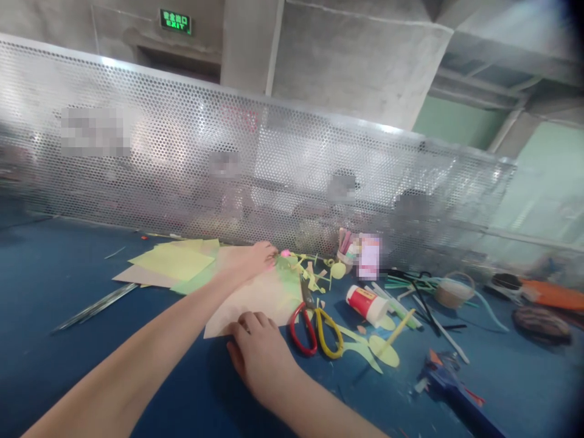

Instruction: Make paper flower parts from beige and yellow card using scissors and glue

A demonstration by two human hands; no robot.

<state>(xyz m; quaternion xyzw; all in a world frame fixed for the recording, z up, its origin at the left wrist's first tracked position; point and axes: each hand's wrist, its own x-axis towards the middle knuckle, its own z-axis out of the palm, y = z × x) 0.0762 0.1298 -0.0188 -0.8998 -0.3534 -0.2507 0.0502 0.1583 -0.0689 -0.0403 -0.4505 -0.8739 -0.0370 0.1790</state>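
Note:
My left hand (262, 257) reaches far forward over the sheets, near a small pink piece (285, 253) by the metal screen; what its fingers hold, if anything, is too small to make out. My right hand (260, 347) rests at the near edge of a pale pink sheet (223, 321), fingers bent over it. Just right of that hand lie scissors (329, 333) with one red and one yellow handle. Left of my left hand are yellow sheets (171, 258) and a green sheet (191, 281) on the blue table (173, 389).
A perforated metal screen (159, 158) runs behind the table. Rightward lie a white-and-red bottle (366, 305), yellow-green paper cutouts (384, 351), strips, a small basket (454, 292) and a blue tool (451, 386). Thin metallic rods (98, 306) lie at the left.

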